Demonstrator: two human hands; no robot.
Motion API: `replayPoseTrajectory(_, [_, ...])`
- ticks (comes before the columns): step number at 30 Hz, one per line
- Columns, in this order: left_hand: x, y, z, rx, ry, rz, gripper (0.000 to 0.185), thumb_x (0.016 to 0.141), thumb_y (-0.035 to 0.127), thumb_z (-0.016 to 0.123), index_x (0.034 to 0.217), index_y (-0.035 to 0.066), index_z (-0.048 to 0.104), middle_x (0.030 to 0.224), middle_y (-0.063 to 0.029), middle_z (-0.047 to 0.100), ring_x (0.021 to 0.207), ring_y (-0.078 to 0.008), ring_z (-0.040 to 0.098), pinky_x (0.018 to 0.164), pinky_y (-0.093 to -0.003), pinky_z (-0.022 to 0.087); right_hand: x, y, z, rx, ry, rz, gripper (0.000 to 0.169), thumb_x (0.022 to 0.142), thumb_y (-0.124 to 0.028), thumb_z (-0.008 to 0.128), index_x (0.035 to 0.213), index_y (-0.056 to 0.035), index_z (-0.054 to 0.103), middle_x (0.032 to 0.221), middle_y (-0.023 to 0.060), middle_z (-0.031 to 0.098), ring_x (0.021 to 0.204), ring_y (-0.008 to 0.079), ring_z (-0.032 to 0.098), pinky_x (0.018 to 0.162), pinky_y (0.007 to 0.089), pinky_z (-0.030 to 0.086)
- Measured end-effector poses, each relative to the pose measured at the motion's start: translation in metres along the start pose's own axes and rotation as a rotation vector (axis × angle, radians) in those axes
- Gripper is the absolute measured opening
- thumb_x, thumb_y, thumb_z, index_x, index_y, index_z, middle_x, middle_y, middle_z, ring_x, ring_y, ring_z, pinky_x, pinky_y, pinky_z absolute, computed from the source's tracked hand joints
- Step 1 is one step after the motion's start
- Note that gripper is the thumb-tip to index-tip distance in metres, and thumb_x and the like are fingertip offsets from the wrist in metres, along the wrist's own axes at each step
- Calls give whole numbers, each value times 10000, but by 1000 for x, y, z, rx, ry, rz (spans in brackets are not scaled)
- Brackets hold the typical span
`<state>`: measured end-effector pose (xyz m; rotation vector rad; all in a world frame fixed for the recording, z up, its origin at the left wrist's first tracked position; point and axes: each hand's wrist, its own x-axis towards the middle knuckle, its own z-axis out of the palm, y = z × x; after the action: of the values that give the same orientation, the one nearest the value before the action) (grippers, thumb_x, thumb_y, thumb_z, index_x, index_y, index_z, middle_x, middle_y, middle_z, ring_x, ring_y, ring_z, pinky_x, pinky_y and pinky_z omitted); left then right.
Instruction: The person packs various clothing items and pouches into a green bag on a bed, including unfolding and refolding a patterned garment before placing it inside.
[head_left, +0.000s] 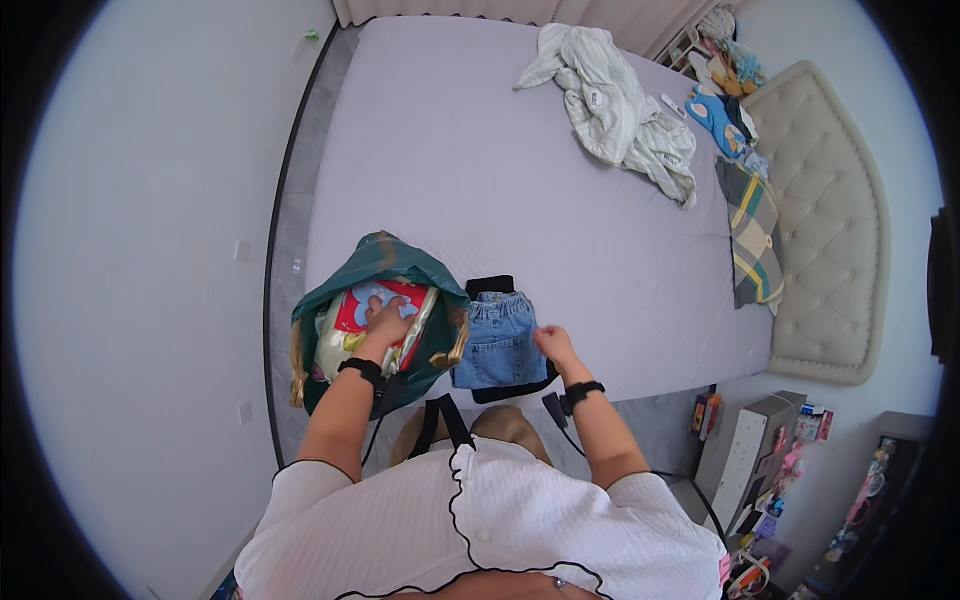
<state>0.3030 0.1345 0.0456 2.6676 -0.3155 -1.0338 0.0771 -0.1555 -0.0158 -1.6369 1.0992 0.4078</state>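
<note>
My left hand (388, 321) reaches into a dark green bag (384, 259) with gold-brown handles and rests, fingers apart, on a shiny plastic package (349, 306) in red, blue and pale yellow. Whatever lies beneath the package is hidden. To the right of the bag lies a folded blue denim garment (496, 345) with an elastic waist and a pocket. It sits on top of folded black fabric (491, 284). Beside the denim's right edge is my right hand (553, 343), its fingers curled with nothing visible in them; contact with the denim is unclear.
Bag and clothes lie on a bed with a pale lilac sheet (450, 150). Farther back are a crumpled white striped cloth (600, 105), a white remote control (673, 106) and a plaid pillow (752, 236) by the tufted headboard (817, 225). A wall (165, 262) runs along the left.
</note>
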Motion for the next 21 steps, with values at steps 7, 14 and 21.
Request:
replayPoseTrajectory(7, [-67, -17, 1, -494, 433, 275, 195, 835, 131, 579, 969, -9, 596, 846, -151, 618, 760, -249, 600, 687, -313, 467, 63, 28, 22, -325, 81, 140, 725, 557, -396, 788, 1062, 67, 551, 1052, 261, 575, 996, 359, 569, 830, 400, 471])
replayPoseTrajectory(14, [-200, 15, 62, -669, 191, 218, 140, 891, 112, 520, 859, -7, 586, 735, -36, 594, 644, -96, 572, 595, -215, 463, 75, 69, 35, -148, -44, -105, 955, 481, -442, 848, 1162, 104, 461, 1108, 250, 553, 1043, 320, 545, 878, 364, 447])
replayPoseTrajectory(21, [-180, -20, 159, -681, -57, 91, 146, 855, 139, 567, 942, 25, 600, 798, -65, 643, 689, -132, 621, 634, -260, 492, 58, 45, 30, 542, -584, 137, 647, 675, -194, 749, 1201, 36, 449, 1118, 161, 560, 1031, 272, 543, 859, 393, 463])
